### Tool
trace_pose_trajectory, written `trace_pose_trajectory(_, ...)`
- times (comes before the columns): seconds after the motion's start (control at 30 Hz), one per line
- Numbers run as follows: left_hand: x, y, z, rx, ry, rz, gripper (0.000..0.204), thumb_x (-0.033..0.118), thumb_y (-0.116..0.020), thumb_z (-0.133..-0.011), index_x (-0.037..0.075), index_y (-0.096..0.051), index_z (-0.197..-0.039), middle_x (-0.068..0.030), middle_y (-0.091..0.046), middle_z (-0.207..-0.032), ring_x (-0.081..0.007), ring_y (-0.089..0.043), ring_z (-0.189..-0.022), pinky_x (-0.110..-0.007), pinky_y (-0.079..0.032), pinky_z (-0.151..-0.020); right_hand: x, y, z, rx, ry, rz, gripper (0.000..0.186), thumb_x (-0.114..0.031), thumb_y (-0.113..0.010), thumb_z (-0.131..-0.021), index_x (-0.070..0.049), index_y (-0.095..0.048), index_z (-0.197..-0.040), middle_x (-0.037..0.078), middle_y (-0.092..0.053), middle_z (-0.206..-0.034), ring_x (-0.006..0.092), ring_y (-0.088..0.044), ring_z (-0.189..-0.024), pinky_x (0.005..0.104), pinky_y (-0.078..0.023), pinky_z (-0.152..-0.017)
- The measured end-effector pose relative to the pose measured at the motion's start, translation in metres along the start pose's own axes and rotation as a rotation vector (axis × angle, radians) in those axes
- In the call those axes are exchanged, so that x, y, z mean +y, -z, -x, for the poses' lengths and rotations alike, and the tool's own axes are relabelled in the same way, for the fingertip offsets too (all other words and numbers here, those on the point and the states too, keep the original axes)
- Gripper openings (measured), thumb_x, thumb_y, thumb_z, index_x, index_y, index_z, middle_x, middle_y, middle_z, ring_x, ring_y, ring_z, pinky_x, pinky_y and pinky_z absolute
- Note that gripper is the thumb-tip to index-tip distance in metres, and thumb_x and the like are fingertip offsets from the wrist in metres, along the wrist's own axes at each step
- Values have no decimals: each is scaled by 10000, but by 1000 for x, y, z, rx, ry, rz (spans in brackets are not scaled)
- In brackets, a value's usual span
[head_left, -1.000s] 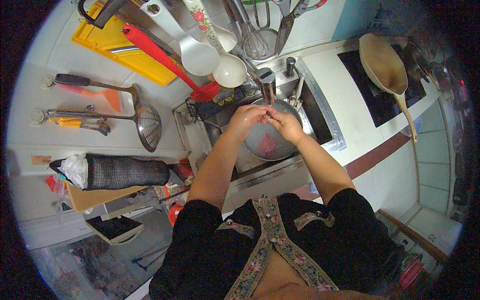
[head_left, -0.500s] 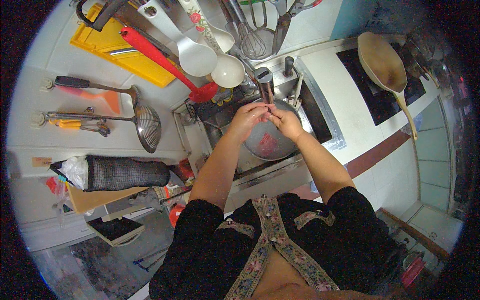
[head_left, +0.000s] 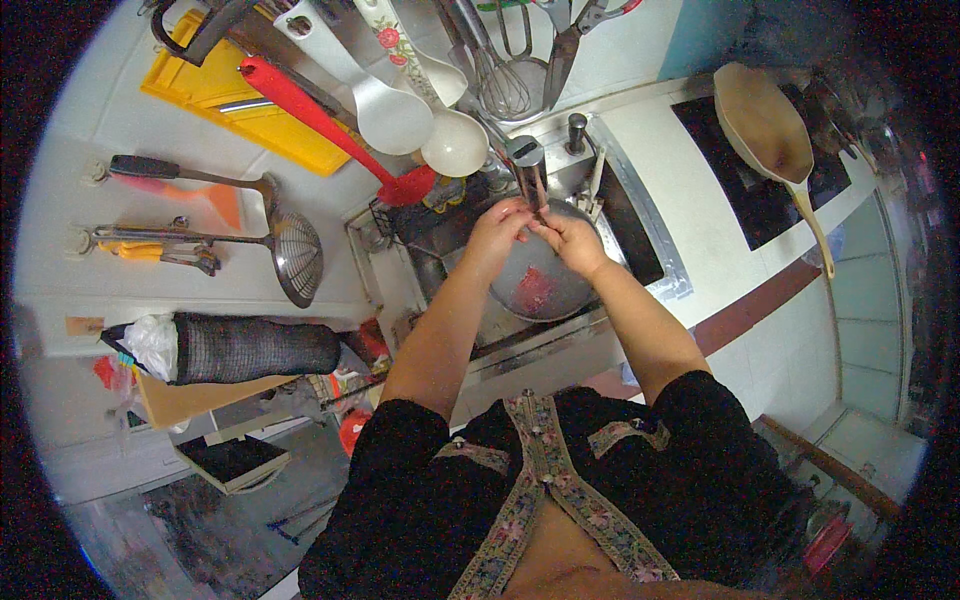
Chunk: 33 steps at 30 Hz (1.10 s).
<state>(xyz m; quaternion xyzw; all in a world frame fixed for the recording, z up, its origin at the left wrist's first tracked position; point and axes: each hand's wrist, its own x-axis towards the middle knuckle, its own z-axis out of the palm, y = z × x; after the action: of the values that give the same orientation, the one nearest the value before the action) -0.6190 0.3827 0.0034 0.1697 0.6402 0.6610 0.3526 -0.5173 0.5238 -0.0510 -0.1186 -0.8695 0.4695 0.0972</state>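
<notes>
Both hands meet under the steel faucet (head_left: 527,160), above a large round grey bowl (head_left: 540,282) in the sink (head_left: 655,250). My left hand (head_left: 497,236) has its fingers curled near the spout. My right hand (head_left: 568,243) is closed beside it, thumb and fingers bent toward the left fingertips. What is between the fingers is too small to make out. A red, fleshy-looking piece (head_left: 530,290) lies low in the bowl, below my hands.
A cream pan (head_left: 762,120) rests on the black cooktop (head_left: 775,225) at right. Hanging utensils, including a red ladle (head_left: 405,187) and a skimmer (head_left: 292,257), cover the wall. A yellow grater board (head_left: 185,75) hangs behind them. A dark mesh bag (head_left: 255,347) hangs left.
My left hand has shifted slightly upward, closer to the spout. My right hand stays nearly in place. The red piece in the bowl looks about the same.
</notes>
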Motion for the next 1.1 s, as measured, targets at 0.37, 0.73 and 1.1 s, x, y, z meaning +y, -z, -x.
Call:
trace_pose_trajectory(0.37, -20, -2, -14, -63, -322, -454, 197, 182, -668, -864, 37, -712, -989, -67, -700, -940, -186, -654, -833, -304, -495, -756, 14, 1, -6, 9, 107, -35, 405, -361, -581, -943, -157, -571, -1292, 185, -654, -1126, 381, -630, -1011, 431, -502, -863)
trace_pose_trajectory(0.73, 36, 17, 29, 428, -257, -388, 166, 144, -746, -824, 25, -740, -939, -36, -719, -824, -67, -613, -723, -227, -474, -659, -10, 5, -32, -172, 269, 243, 349, -392, -572, -934, -94, -666, -1088, 174, -673, -1002, 380, -637, -938, 455, -506, -807)
trace_pose_trajectory(1.1, 129, 64, 108, 482, -388, -331, 165, 95, -675, -894, -11, -721, -1012, -54, -717, -904, -93, -640, -812, -231, -508, -761, 38, -9, -21, -259, 272, 211, 299, -359, -611, -917, -115, -678, -1076, 159, -679, -940, 368, -642, -875, 424, -502, -755)
